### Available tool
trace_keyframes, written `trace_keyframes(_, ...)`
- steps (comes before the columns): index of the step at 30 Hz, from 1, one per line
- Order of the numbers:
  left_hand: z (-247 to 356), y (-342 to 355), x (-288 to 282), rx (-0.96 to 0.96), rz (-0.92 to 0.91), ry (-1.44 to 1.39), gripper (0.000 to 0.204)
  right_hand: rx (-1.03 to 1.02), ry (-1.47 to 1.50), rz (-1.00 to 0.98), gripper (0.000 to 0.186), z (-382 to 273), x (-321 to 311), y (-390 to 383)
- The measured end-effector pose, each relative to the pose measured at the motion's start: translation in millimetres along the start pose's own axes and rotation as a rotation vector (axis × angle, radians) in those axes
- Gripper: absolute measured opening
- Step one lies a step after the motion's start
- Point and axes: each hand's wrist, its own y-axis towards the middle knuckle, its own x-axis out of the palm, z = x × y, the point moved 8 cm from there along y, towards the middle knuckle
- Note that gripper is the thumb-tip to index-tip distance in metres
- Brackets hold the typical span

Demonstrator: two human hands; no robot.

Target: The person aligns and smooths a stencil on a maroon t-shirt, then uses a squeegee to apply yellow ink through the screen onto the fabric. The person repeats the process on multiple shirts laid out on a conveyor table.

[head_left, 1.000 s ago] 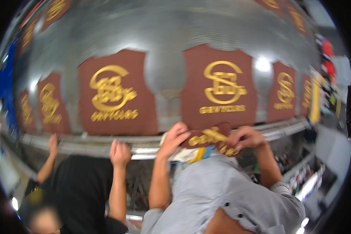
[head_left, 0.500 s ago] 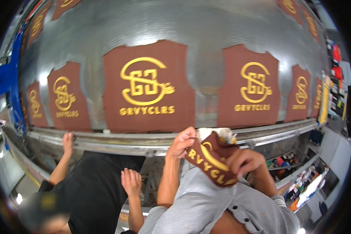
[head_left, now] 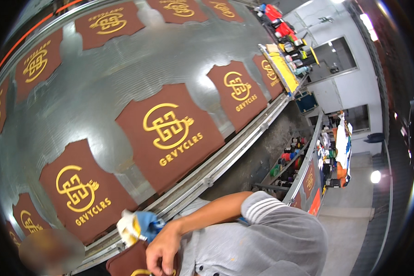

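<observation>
My right hand point(head_left: 163, 248) is low in the picture, its arm bent across my grey shirt. Its fingers are curled down onto a brown fabric piece point(head_left: 126, 260) with yellow print, gripping it near its right side; the lower part of the piece is cut off by the picture's edge. My left hand is out of view. Just beyond the right hand, a white and blue rag point(head_left: 135, 225) with yellow stains lies by the metal rail. Past the rail, a brown shirt panel point(head_left: 170, 133) with a yellow print lies flat on the grey printing table point(head_left: 124, 76).
Several more printed brown panels point(head_left: 80, 195) lie in rows along both sides of the table. A metal rail point(head_left: 207, 181) runs along the near edge. A yellow-framed screen point(head_left: 283, 71) and pots stand at the table's far right end. A co-worker's blurred head point(head_left: 50, 253) is at lower left.
The view has swung to the right and tilted. My left hand has left the picture. The right hand and the brown piece now appear lower and further left; more of the rag's blue shows.
</observation>
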Motion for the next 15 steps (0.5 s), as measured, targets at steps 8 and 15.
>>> trace_keyframes(8,-45,-39,-19,0.445,0.456,-0.328,0.021,-0.111,-0.14,-0.017,0.034,-11,0,8)
trace_keyframes(15,22,-81,-119,-0.37,0.704,0.651,0.032,0.157,-0.164,0.305,0.028,25,-52,-26)
